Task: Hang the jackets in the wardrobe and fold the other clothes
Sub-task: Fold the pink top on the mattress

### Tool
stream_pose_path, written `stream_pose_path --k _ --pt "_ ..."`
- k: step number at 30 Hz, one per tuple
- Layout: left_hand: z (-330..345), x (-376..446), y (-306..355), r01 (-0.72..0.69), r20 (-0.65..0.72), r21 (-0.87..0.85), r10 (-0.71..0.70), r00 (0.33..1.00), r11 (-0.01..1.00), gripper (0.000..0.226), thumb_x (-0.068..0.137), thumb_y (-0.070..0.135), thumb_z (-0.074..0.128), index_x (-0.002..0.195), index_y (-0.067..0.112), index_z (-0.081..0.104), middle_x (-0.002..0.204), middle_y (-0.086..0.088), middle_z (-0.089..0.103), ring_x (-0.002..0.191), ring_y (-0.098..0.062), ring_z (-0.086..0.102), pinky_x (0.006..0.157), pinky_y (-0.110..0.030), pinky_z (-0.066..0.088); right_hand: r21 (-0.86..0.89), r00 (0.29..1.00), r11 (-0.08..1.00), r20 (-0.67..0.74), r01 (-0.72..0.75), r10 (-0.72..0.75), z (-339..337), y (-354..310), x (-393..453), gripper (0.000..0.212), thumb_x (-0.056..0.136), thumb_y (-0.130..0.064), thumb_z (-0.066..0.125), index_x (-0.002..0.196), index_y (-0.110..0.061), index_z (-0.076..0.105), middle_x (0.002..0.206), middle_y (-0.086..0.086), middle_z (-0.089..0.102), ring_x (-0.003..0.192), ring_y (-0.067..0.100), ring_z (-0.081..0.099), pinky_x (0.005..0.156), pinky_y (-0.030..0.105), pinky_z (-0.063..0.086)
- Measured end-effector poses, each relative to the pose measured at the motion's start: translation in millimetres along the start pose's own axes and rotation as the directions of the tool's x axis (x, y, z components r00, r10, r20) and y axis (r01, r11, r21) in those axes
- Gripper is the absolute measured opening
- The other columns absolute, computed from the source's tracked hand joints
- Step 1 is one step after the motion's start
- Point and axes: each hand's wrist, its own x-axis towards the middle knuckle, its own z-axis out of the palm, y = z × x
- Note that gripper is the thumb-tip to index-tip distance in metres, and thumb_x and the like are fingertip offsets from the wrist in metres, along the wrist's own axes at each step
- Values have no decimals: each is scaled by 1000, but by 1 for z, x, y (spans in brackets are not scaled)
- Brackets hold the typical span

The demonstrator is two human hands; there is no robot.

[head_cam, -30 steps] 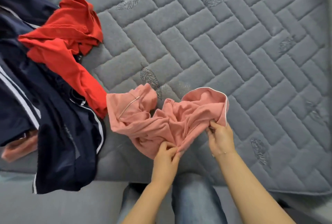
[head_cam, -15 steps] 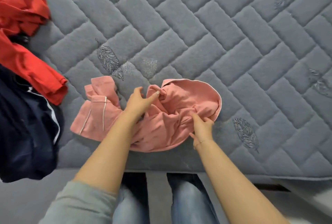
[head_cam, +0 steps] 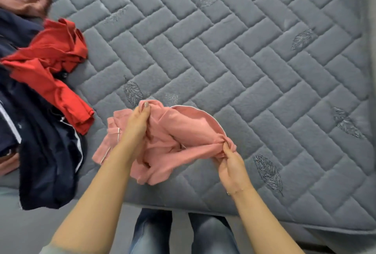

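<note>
Since half a sec ago my left hand (head_cam: 138, 119) has shifted up to the far edge of the pink garment (head_cam: 183, 131) and now bunches the cloth between thumb and fingers, while my right hand (head_cam: 230, 162) has slid out to the near right corner and pinches a gathered bit there. Both hands clamped on fabric, neither free.

Garment sits crumpled on the grey quilted mattress (head_cam: 244, 60), near its front edge, just ahead of my knees. Looks like thin knit w/ pale piping along the hem: light, limp, no stiffness, so I reckon it'll sag and twist wherever it's unsupported. Not slippery or fragile, I'd say. Best hold is probably at seams or corners, e.g. shoulders or waistband, pulled apart to shake it flat before folding. Can't tell yet which end is which.

Off to the left, well apart from the pink piece: red garment (head_cam: 53, 66) draped over a navy jacket (head_cam: 46, 162) w/ white stripes, which hangs over the mattress edge.
</note>
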Motion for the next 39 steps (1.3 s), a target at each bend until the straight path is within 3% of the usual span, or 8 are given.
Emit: stream_pose_path --k 9,13,16,22,27,30,33,39 --pt "-62 -92 224 -452 50 -65 456 889 889 21 101 11 48 97 21 65 79 19 72 74 7 62 70 -11 49 -206 818 929 556 308 -148 114 -148 -163 22 102 -24 46 118 -17 59 110 3 69 97 15 64 82 33 49" --pt "-99 -140 306 -548 29 -133 556 831 826 18 101 14 48 93 20 63 72 17 70 68 3 61 67 -13 52 -578 747 502 617 643 -246 157 -202 -237 57 76 -19 84 124 -19 54 119 -4 67 106 9 65 89 21 52" --pt "-126 -170 358 -572 31 -193 588 809 797 16 101 21 51 93 21 65 75 12 72 70 -2 64 69 -20 55 -638 670 243 599 730 -439 179 -239 -287 46 69 -26 89 106 -20 62 94 -11 69 83 0 62 70 11 48" --pt "-169 -197 426 -701 -3 -157 710 704 695 16 100 22 53 95 22 67 79 14 72 74 -2 63 71 -22 53 -516 486 151 611 843 -625 192 -308 -367 27 77 -48 74 82 -22 76 70 -11 64 64 0 54 57 12 41" --pt "-184 -198 439 -725 131 -83 729 672 684 25 97 5 49 110 17 67 82 15 74 77 -3 66 70 -15 52 -266 491 426 627 865 -605 192 -329 -405 38 79 -41 71 102 -11 75 96 5 75 84 9 68 71 20 54" --pt "-191 -200 434 -735 399 42 663 633 677 37 92 -5 48 107 18 73 109 4 74 96 -7 68 83 -17 53 -172 418 397 589 901 -692 185 -334 -416 7 84 -18 69 86 -11 69 80 -2 71 73 6 65 70 18 50" --pt "-187 -203 418 -694 588 215 476 653 687 36 92 -6 51 102 18 77 111 -7 73 96 -15 67 83 -25 53 -104 369 372 525 922 -767 174 -337 -419 27 88 8 60 75 -15 55 77 3 63 73 9 62 73 16 48" --pt "-150 -216 377 -478 756 351 58 652 805 49 74 22 61 116 -1 69 117 -20 68 102 -28 61 85 -32 51 -505 451 132 585 853 -674 148 -325 -419 34 87 -11 72 120 -13 67 103 1 66 92 7 60 83 8 46"
